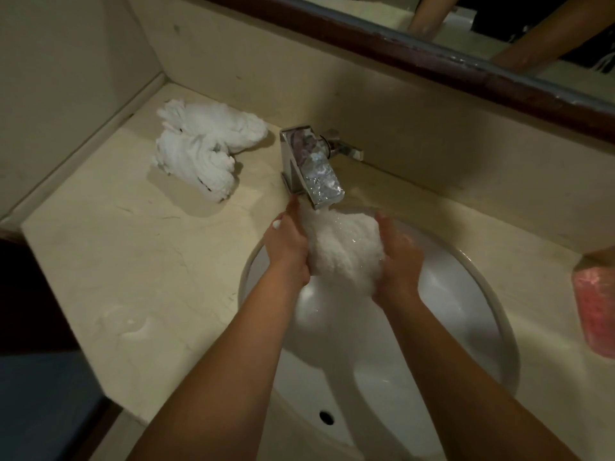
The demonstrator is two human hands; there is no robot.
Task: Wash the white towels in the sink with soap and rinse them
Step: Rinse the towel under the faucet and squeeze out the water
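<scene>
Both hands are up over the back of the sink, cupped around one bunched white towel. Around them, the pale stone worktop [109,261] fills the left and lower left of the frame, with a smear of water or suds [129,326] on it at lower left. A pile of wrung white towels [206,149] lies in the upper left, well apart from the basin and just left of the chrome tap [299,164]. The tap stands at the centre top, its flat open spout [324,184] carrying running water that drops off the lip straight onto the held cloth. A pink object [595,307] sits at the right edge on the worktop, cut off by the frame; what it is I cannot tell. Along the upper right runs a dark wooden mirror frame [466,64], with the person's forearms reflected above it. The round white sink [472,327] takes up the lower centre and right, its overflow hole [326,416] near the bottom.

The bunched white towel [346,251] hangs above the basin's rear half, directly under the spout and touching the falling water, squeezed between the two palms. The left hand [288,244] presses against its left side, fingers curled around the cloth and reaching up toward the spout. The right hand [397,257] wraps the right side, fingers bent round the wet bundle, thumb on top.
</scene>
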